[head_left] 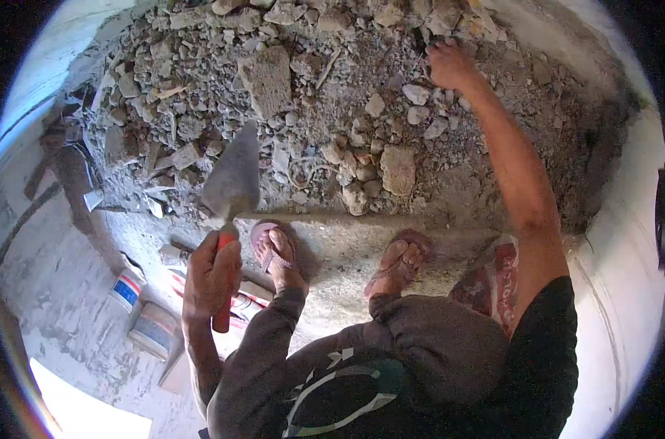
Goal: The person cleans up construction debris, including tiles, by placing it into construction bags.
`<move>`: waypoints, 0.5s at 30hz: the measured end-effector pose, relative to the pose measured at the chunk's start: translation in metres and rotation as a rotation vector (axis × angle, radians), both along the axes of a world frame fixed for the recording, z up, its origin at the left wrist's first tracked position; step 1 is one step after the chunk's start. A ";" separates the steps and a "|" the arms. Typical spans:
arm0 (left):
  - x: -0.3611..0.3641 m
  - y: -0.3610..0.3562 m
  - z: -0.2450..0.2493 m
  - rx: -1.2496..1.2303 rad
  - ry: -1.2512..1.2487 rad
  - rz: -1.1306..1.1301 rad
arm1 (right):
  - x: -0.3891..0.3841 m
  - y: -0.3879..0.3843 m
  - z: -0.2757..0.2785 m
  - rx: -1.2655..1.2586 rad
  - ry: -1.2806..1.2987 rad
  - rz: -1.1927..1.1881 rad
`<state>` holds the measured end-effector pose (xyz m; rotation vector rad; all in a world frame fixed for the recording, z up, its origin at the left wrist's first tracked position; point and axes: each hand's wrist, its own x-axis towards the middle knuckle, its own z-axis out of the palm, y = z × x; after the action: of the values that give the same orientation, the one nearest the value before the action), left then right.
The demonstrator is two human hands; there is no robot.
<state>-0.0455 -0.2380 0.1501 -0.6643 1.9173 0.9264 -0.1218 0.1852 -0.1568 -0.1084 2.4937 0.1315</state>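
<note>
Fingers of my left hand [211,282] wrapped on trowel [233,179]; right hand [449,64] dug into rubble [310,110], grip unclear. Risk: pulling brings it down onto my sandalled toes [277,252].

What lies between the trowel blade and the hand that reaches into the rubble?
In the head view, loose rubble fills the stretch from trowel to right hand: grey stones, dust, one big concrete chunk.

Left hand [211,274], lower left of frame: closed around the red handle of a trowel [232,183], blade pointing up toward the rubble pile [310,110]. Right hand [449,64], upper right: fingers down among the stones, grip unclear. Sandalled feet [274,249] on the concrete ledge [332,234], centre.
</note>
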 end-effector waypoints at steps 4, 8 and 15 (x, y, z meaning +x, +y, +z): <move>-0.005 0.021 0.004 -0.027 -0.041 -0.142 | -0.009 0.008 -0.032 0.013 -0.130 0.016; 0.001 0.023 0.022 -0.057 -0.052 -0.210 | 0.004 -0.007 0.023 -0.036 0.128 -0.113; 0.024 -0.018 0.016 -0.037 -0.011 -0.178 | 0.031 -0.022 0.066 -0.049 0.258 -0.266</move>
<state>-0.0216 -0.2556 0.1661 -0.5095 1.9526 0.7757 -0.0903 0.1632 -0.0911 0.2338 2.7408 -0.0285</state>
